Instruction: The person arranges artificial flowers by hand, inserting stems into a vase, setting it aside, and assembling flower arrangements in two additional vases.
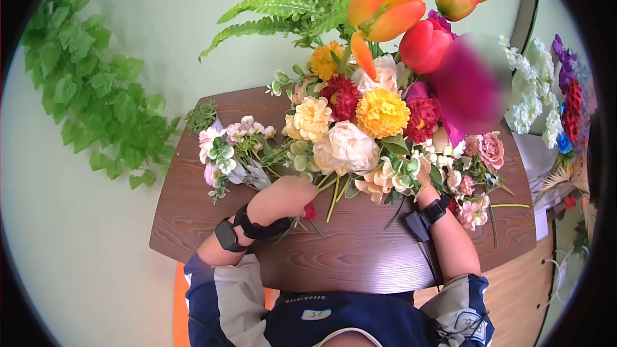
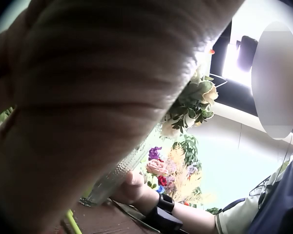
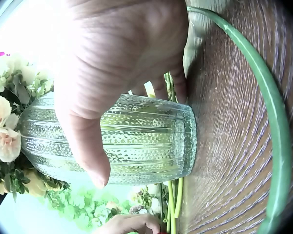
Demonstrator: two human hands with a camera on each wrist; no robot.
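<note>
My right hand (image 1: 424,177) grips a ribbed clear glass vase (image 3: 146,141), thumb along one side and the other fingers round behind it. The vase's base is at the wooden table. Its bouquet includes a large cream peony (image 1: 346,148), a yellow carnation (image 1: 382,114), red blooms and tall orange tulips (image 1: 384,9). My left hand (image 1: 283,199) is low at the left of the vase, beside loose green stems (image 3: 172,204) and a small red flower (image 1: 310,211). Its fingertips are mostly hidden, so I cannot tell whether they hold a stem.
Pink and white flowers (image 1: 222,148) in a wrap lie on the left of the brown table (image 1: 186,218). Pink roses (image 1: 490,150) and loose stems lie on the right. Ivy (image 1: 96,90) hangs on the wall, and more flowers (image 1: 571,109) stand beyond the right side.
</note>
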